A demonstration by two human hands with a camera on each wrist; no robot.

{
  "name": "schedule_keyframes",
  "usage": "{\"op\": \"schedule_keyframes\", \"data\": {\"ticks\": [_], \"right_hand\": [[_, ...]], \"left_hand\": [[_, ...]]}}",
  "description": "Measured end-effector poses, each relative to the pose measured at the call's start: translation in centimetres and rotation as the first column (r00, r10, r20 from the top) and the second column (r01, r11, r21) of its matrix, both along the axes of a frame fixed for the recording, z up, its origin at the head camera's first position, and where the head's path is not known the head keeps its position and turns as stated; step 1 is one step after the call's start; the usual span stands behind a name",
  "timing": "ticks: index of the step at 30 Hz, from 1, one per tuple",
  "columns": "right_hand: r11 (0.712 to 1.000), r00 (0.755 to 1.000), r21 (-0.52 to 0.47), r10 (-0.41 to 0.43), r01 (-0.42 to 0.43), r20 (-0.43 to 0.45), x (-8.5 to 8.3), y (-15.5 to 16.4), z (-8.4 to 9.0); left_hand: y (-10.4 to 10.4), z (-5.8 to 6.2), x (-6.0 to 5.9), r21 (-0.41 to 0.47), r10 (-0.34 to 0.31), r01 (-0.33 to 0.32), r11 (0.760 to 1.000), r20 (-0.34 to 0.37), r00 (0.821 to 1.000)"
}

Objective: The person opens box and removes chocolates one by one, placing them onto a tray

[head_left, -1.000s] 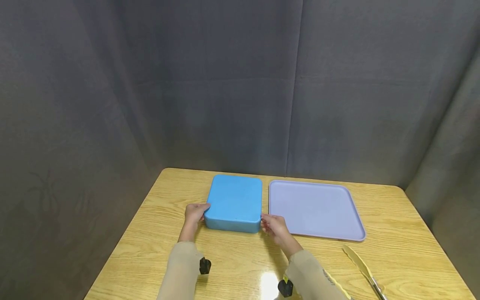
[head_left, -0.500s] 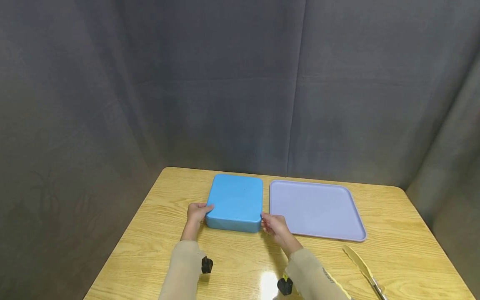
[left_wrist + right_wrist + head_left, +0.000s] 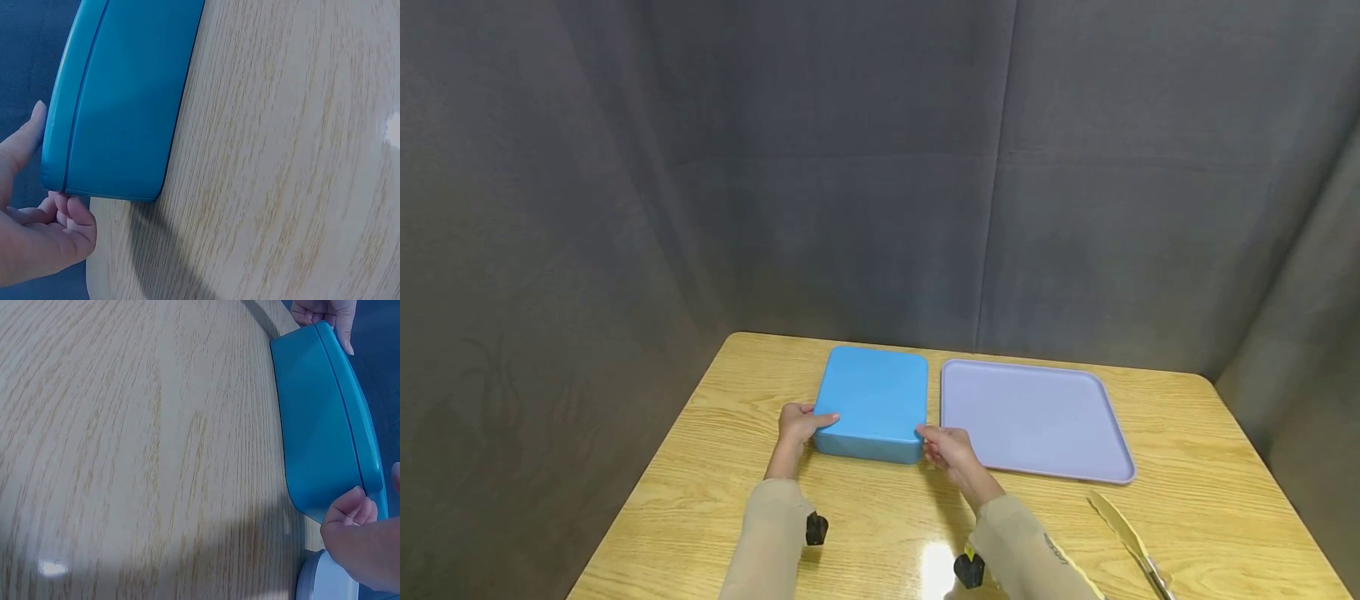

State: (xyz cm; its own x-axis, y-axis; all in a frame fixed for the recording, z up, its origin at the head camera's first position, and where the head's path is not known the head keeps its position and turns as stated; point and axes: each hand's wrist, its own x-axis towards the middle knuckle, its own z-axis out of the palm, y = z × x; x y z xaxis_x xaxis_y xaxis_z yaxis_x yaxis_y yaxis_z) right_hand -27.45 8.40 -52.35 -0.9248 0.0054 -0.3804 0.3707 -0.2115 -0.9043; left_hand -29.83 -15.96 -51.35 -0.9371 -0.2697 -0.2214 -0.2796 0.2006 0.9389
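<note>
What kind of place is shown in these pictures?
Probably a curtained recording booth, not a home: dark grey fabric curtains enclose a light wooden table bearing only a blue rectangular lidded plastic box and a lilac plastic tray.

Both hands, left hand (image 3: 797, 423) and right hand (image 3: 950, 450), grip the near corners of a flat blue rectangular plastic box (image 3: 872, 403), left of a lilac plastic tray (image 3: 1032, 418).

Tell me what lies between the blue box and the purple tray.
Nothing: in the head view only a narrow strip of bare table separates the blue box from the purple tray.
</note>
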Motion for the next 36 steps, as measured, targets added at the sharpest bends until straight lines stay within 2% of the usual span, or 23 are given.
{"op": "schedule_keyframes", "data": {"ticks": [8, 16, 23, 28, 36], "right_hand": [[1.000, 1.000, -0.024, -0.001, 0.000, -0.003, 0.2, 0.0, 0.0], [0.998, 0.998, 0.004, 0.059, -0.059, -0.021, 0.5, 0.1, 0.0], [0.994, 0.993, 0.024, 0.111, -0.110, -0.026, 0.5, 0.2, 0.5], [0.994, 0.993, -0.009, 0.110, -0.111, -0.040, 0.0, 0.2, 1.1], [0.995, 0.995, 0.041, 0.094, -0.093, -0.026, -0.2, 0.2, 0.7]], "left_hand": [[0.2, 0.1, 0.2, -0.002, -0.028, 0.028, 1.000, -0.003, 1.000], [0.2, 0.1, 0.5, 0.003, -0.060, 0.060, 0.998, 0.016, 0.998], [0.1, 0.3, 0.4, 0.016, -0.057, 0.056, 0.998, 0.014, 0.998], [0.0, 0.8, 0.4, 0.016, -0.049, 0.048, 0.999, 0.012, 0.999], [0.2, 0.9, 0.4, 0.020, -0.025, 0.025, 0.999, 0.002, 1.000]]}}
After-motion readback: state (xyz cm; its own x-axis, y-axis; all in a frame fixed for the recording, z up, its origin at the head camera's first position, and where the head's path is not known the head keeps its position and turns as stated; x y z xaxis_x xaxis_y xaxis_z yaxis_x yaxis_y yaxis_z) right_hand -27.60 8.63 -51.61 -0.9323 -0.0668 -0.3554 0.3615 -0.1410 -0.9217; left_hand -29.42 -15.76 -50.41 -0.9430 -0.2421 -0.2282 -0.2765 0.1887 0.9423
